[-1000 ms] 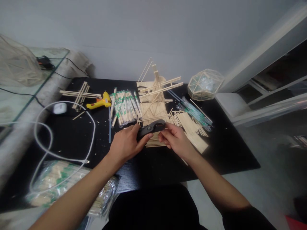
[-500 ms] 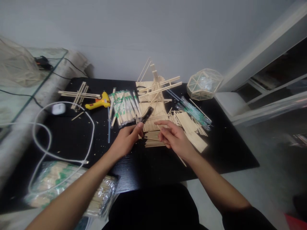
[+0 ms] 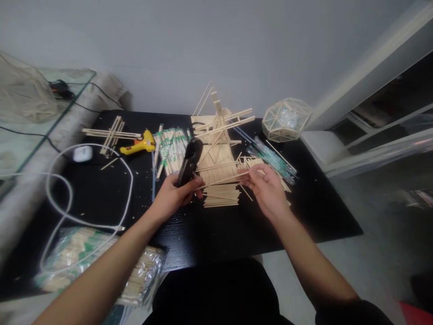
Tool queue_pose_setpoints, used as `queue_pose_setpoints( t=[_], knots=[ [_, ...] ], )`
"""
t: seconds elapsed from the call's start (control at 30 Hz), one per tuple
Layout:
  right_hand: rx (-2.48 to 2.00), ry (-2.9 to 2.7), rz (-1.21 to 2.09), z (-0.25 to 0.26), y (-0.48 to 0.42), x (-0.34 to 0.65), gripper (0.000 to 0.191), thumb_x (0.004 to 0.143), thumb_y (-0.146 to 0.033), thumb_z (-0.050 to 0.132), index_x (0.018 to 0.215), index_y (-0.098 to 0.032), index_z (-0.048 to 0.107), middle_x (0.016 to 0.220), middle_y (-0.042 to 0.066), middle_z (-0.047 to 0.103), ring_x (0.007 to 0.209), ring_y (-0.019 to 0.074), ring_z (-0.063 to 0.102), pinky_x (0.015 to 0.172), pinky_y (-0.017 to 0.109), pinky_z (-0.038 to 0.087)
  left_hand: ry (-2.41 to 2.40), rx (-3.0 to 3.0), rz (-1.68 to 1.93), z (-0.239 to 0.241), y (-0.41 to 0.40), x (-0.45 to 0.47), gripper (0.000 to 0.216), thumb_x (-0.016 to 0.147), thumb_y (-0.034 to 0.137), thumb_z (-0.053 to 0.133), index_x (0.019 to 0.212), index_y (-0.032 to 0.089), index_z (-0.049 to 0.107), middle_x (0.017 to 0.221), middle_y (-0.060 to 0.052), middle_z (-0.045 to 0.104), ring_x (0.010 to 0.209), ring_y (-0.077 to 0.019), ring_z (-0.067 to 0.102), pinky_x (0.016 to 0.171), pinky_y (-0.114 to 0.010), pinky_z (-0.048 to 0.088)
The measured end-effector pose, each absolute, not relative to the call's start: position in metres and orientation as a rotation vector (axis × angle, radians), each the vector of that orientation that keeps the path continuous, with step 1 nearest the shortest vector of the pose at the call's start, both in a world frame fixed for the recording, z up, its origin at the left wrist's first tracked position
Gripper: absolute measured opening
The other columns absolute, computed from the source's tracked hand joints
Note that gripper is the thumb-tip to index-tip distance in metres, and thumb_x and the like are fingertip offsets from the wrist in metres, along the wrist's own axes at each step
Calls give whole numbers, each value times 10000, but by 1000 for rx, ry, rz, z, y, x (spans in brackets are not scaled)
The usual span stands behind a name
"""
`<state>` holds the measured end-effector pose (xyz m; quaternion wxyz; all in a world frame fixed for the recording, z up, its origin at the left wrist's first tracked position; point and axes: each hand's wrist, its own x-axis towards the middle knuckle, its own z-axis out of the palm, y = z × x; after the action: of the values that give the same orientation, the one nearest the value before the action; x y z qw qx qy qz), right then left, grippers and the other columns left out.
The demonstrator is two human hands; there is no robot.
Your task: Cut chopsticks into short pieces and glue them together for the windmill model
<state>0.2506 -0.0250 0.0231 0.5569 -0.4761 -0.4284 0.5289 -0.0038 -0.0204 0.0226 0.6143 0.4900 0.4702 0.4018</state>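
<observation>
My left hand [image 3: 174, 197] is closed around the handles of black cutting pliers [image 3: 189, 161], which point up and away over the black table [image 3: 101, 198]. My right hand [image 3: 267, 189] pinches one end of a thin wooden stick [image 3: 219, 180]; the stick runs left to my left hand's fingers. Under both hands lies a flat pile of cut sticks [image 3: 219, 196]. Just behind it stands a stick-built frame model [image 3: 219, 131].
A yellow glue gun [image 3: 140, 144], wrapped chopsticks [image 3: 171, 151], a stick cross [image 3: 113, 133] and a white cable [image 3: 89, 180] lie to the left. A geometric stick ball [image 3: 284, 119] and green-wrapped sticks [image 3: 272, 155] are at the right. A bag of sticks [image 3: 88, 262] sits near left.
My left hand has swung the pliers from lying flat to pointing up. My right hand let go of the pliers, moved right and picked up a thin stick.
</observation>
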Motion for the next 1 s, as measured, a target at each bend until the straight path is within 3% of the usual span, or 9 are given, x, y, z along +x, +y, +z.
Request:
queue_pose_setpoints(
  t=[0.23,0.43,0.6,0.87,1.0],
  knots=[
    [-1408,-1376,1122,6,-33,267,291,812,-450,812,831,-194,674,803,33,707,733,175,664,736,350,555,1065,980,1327,26,-18,-6,209,776,284,820,894,153,710,762,-34,716,494,-77,493,478,-235,380],
    [-1504,-2016,844,5,-36,252,115,859,-179,765,905,-204,662,885,34,724,808,186,680,773,337,535,1132,1001,1569,21,-13,-6,216,788,294,834,773,163,663,693,2,646,511,-78,502,484,-222,392],
    [-1464,-2360,698,0,-30,234,133,905,-76,687,998,-165,653,1005,114,738,955,248,694,854,384,537,1143,1003,1567,17,-11,-8,224,785,305,838,750,173,661,669,5,610,528,-89,509,477,-218,403],
    [-1336,-2558,484,-3,-29,233,270,938,11,478,1137,-99,623,1048,173,708,979,276,650,874,421,529,1184,1141,1515,20,-12,-9,263,847,323,789,698,173,632,645,9,573,542,-92,484,508,-237,396],
    [-1297,-2533,393,-1,-29,233,254,957,-19,478,1158,-101,611,1045,166,678,974,274,617,883,423,515,1188,1191,1518,21,-13,-8,279,852,322,782,685,173,617,642,13,563,556,-96,474,534,-247,391]
  ],
)
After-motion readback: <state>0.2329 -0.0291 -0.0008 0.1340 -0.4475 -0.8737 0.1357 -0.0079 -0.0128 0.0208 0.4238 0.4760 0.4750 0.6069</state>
